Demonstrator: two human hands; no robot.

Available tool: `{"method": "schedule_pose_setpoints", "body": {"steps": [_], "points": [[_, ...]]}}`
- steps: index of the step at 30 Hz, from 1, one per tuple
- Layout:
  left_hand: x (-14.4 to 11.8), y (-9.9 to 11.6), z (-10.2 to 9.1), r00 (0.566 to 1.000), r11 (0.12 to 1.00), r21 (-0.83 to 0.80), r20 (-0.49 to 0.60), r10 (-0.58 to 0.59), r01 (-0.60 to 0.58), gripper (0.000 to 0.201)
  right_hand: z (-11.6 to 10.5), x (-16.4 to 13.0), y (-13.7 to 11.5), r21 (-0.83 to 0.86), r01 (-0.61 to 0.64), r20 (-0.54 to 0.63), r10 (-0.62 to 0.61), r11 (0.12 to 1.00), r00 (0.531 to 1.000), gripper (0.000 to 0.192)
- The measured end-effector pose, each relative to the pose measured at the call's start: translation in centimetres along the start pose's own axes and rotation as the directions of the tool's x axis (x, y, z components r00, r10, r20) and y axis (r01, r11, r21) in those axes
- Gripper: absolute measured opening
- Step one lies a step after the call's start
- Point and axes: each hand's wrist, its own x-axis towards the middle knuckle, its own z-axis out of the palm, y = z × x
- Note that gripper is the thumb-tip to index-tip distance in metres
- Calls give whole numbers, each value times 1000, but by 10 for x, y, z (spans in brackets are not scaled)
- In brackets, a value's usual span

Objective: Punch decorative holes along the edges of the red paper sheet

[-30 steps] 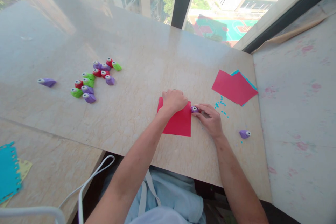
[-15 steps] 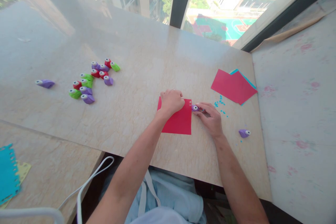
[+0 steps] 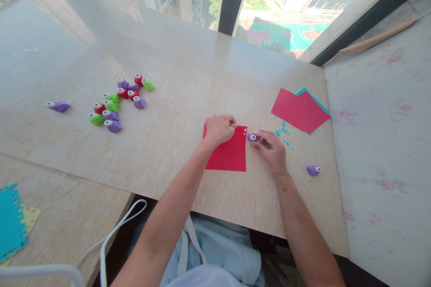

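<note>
While the left hand (image 3: 220, 129) presses closed on the far edge of the red paper square (image 3: 227, 154), the right hand (image 3: 272, 150) pinches a small purple punch (image 3: 252, 137) just off the sheet's right corner. Two small holes show near that corner; the rest looks unpunched, so work appears barely begun. The sheet lies flat mid-desk (image 3: 188, 80). Blue confetti (image 3: 282, 133) lies beside.

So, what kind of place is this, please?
Probably a craft spot at a high-rise window: a marble table, coloured paper with small paper punches, and a sports court far below outside.
</note>
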Motion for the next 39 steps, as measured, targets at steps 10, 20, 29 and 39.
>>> {"method": "schedule_pose_setpoints", "body": {"steps": [10,20,29,39], "points": [[-1,-1,-1,1000,999,-43,-3,16,-16,19,1,-1,3,61,-3,0,3,998,1000,22],[-1,1,-5,1000,998,-66,13,-7,8,19,-1,-1,4,68,0,0,0,998,1000,21],[-1,3,-2,1000,998,-53,-9,-23,23,19,0,-3,3,109,3,6,-4,994,1000,21],[-1,4,2,998,999,-39,-39,-39,38,20,1,0,-3,65,56,-2,-56,996,998,14]]}}
